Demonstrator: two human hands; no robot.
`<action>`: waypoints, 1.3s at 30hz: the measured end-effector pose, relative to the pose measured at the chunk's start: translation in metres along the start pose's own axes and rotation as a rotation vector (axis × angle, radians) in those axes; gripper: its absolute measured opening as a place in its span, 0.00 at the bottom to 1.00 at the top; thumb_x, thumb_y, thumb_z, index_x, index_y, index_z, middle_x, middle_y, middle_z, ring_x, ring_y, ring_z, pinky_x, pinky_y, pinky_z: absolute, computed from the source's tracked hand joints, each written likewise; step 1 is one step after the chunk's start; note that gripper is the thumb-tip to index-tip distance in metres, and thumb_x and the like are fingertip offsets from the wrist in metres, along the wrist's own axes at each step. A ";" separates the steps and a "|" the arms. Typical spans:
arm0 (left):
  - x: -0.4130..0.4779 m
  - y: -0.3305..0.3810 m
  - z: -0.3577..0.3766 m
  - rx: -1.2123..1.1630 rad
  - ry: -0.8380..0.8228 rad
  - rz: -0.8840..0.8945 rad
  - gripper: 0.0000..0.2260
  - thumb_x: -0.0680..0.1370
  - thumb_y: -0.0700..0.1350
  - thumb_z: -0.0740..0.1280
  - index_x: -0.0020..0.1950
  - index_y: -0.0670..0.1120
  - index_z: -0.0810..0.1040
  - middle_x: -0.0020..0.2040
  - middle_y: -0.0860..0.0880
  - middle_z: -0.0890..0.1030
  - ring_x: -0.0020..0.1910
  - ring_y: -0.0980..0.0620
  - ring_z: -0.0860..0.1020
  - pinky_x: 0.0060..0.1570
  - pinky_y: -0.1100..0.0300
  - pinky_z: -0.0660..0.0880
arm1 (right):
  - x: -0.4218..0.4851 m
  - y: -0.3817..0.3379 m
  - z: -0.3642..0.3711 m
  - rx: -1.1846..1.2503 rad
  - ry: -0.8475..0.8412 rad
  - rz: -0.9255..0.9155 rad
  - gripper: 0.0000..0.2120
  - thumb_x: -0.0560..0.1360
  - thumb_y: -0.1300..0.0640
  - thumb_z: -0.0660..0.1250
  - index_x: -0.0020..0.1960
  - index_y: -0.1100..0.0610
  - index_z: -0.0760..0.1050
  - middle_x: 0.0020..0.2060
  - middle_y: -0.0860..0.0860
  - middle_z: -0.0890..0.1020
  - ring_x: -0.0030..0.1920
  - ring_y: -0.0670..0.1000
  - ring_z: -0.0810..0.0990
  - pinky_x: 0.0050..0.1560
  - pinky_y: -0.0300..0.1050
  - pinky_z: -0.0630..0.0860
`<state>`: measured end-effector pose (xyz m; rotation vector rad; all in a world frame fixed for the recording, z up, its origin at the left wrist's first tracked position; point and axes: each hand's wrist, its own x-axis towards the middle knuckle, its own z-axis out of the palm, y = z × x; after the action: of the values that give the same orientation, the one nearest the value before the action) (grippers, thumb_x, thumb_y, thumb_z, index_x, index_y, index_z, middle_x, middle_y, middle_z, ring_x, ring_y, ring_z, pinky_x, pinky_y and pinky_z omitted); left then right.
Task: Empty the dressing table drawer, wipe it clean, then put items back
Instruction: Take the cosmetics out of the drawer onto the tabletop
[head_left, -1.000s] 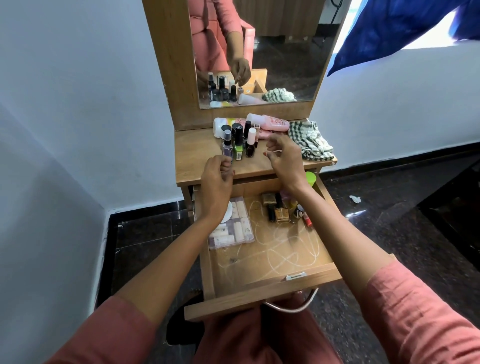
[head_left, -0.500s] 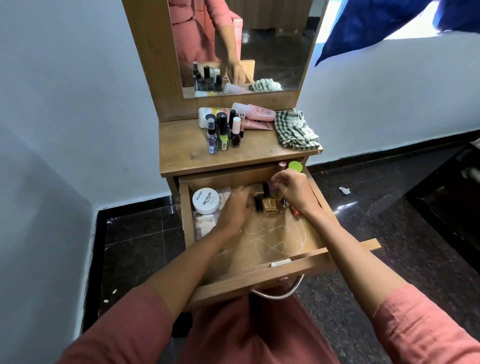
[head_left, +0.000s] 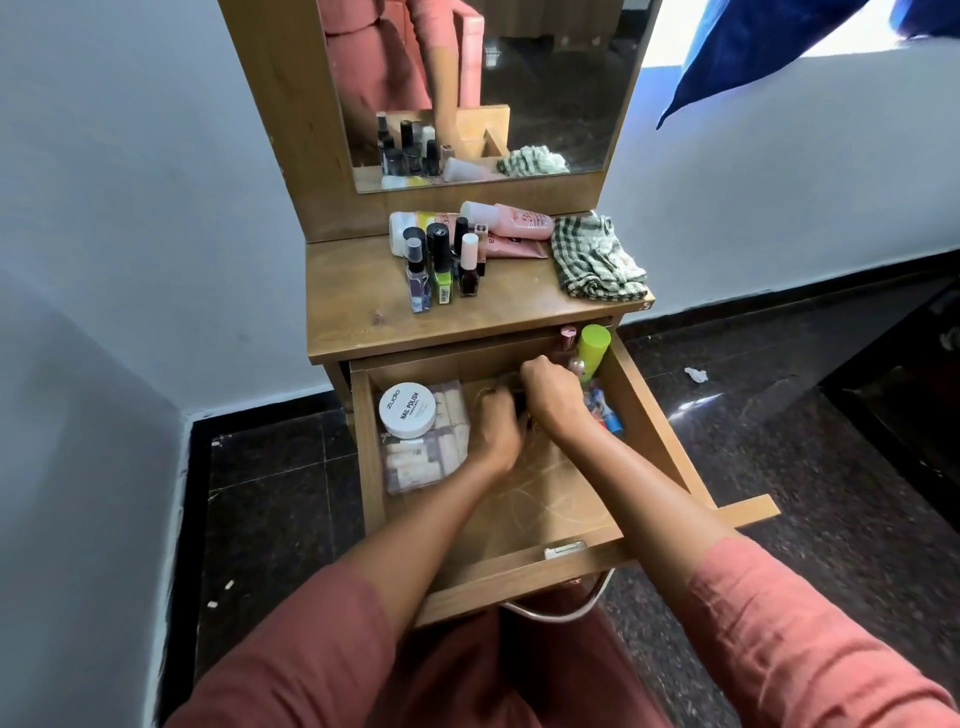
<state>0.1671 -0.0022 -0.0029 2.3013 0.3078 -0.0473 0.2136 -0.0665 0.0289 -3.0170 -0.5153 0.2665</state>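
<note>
Both hands, the left hand (head_left: 496, 426) and the right hand (head_left: 553, 397), curl closed over small bottles at the back of the drawer (head_left: 654, 410); what each one grips is hidden. Such bottles are probably light, hard and breakable, so it is best to hold them around the body.

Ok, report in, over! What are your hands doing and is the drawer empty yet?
Left hand and right hand both down in drawer, grip hidden. Drawer not empty: white jar, green-capped bottle inside. Nothing blocking.
</note>
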 end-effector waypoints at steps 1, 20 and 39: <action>0.001 0.000 -0.001 -0.001 -0.003 -0.012 0.11 0.78 0.39 0.59 0.57 0.36 0.73 0.56 0.37 0.79 0.55 0.40 0.77 0.52 0.49 0.73 | 0.002 0.000 0.001 0.003 0.007 0.023 0.13 0.75 0.70 0.56 0.55 0.66 0.75 0.54 0.62 0.79 0.56 0.63 0.78 0.51 0.54 0.75; 0.002 0.008 -0.013 0.013 0.027 -0.229 0.13 0.77 0.38 0.61 0.60 0.35 0.70 0.58 0.36 0.77 0.57 0.38 0.76 0.53 0.51 0.73 | -0.002 -0.009 0.002 0.292 0.058 0.281 0.12 0.74 0.66 0.60 0.57 0.65 0.72 0.58 0.62 0.76 0.59 0.64 0.76 0.56 0.53 0.73; -0.015 0.019 -0.067 -0.117 0.319 0.125 0.08 0.72 0.37 0.70 0.50 0.40 0.79 0.47 0.44 0.82 0.44 0.50 0.80 0.43 0.62 0.75 | -0.036 -0.001 -0.032 0.756 0.272 0.106 0.15 0.69 0.68 0.66 0.56 0.62 0.77 0.52 0.59 0.82 0.53 0.59 0.81 0.54 0.58 0.77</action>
<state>0.1527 0.0317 0.0584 2.2030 0.3179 0.3943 0.1855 -0.0787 0.0658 -2.2890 -0.1687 0.0337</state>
